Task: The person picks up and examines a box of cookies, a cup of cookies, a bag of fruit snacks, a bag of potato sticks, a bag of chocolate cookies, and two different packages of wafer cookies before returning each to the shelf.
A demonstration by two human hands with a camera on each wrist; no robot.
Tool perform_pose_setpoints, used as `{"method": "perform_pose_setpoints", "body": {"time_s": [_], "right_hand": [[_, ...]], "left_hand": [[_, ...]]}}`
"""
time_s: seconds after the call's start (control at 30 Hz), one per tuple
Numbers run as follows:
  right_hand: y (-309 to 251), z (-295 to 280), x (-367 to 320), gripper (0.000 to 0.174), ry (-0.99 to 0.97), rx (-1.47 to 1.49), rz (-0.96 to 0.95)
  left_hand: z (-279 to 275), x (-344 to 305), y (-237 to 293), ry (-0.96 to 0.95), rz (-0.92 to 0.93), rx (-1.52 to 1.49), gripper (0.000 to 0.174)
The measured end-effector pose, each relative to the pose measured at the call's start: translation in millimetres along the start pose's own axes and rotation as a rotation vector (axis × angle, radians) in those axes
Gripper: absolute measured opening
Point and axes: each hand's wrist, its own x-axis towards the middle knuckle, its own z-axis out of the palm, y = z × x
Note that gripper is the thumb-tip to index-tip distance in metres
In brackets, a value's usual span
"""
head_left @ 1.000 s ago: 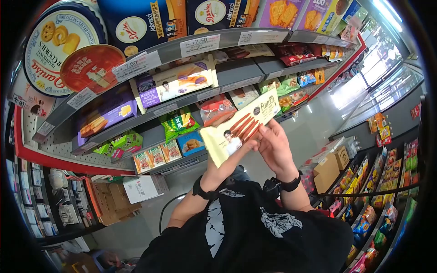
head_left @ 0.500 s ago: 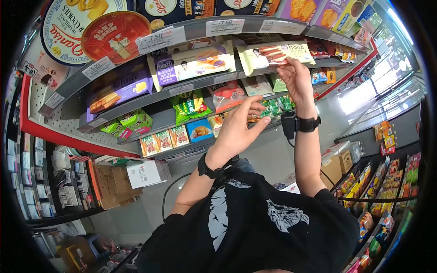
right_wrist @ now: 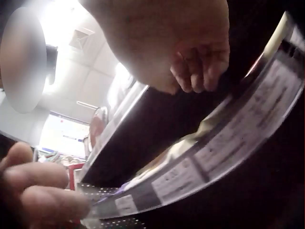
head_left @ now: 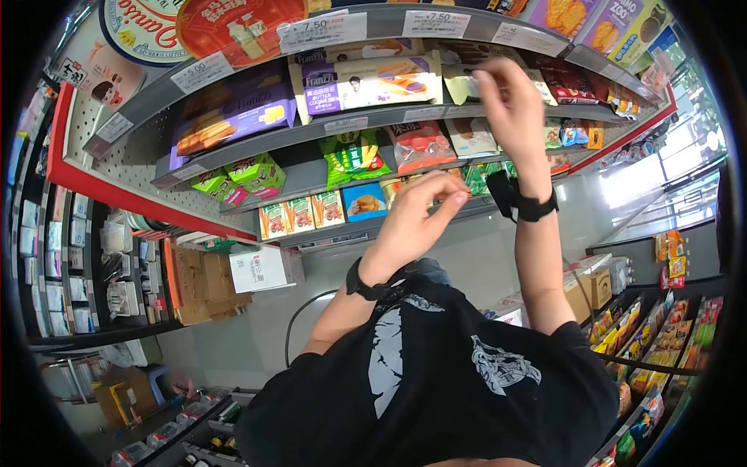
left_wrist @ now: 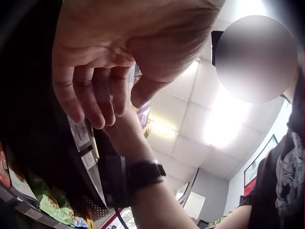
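My right hand (head_left: 513, 113) is raised at the middle shelf, in front of the pale yellow Franzzi biscuit pack (head_left: 461, 86). It covers the middle of that pack, whose two ends show on either side. In the right wrist view its fingers (right_wrist: 202, 69) are bent, with nothing visible between them. Lower and to the left, my left hand (head_left: 416, 222) hovers before the bottom shelf, holding nothing. The left wrist view has its fingers (left_wrist: 97, 93) hanging loosely bent. A cream-and-purple Franzzi cookie pack (head_left: 373, 86) lies left of the pale yellow one.
A purple Franzzi pack (head_left: 233, 117) lies at the middle shelf's left end. Below are a green snack bag (head_left: 354, 159), a red bag (head_left: 420, 144) and small boxes (head_left: 299, 214). Price tags (head_left: 323, 31) line the upper shelf edge. A white carton (head_left: 264, 268) stands on the floor.
The pale yellow pack went from both hands up onto the middle shelf, and the right hand let go of it. The left hand released it earlier and stays low. The view has shifted slightly.
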Motion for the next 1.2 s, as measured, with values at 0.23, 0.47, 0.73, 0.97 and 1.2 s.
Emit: {"method": "perform_pose_setpoints", "body": {"time_s": [0.23, 0.47, 0.73, 0.97, 1.2], "right_hand": [[-4, 45, 21, 0.032, -0.367, -0.434, -0.305], [-22, 32, 26, 0.016, -0.336, -0.067, -0.278], [-26, 7, 8, 0.014, -0.368, 0.265, -0.199], [-36, -18, -18, 0.014, -0.592, 0.412, -0.007], [-46, -33, -35, 0.027, -0.433, 0.315, -0.088]], "left_hand": [[6, -9, 8, -0.049, 0.004, 0.014, 0.021], [-9, -18, -5, 0.168, -0.027, -0.119, 0.017], [-28, -19, 0, 0.321, -0.036, -0.424, 0.023], [-30, -24, -4, 0.194, 0.031, -0.705, 0.087], [-28, -38, -35, 0.160, 0.011, -0.775, 0.068]]}}
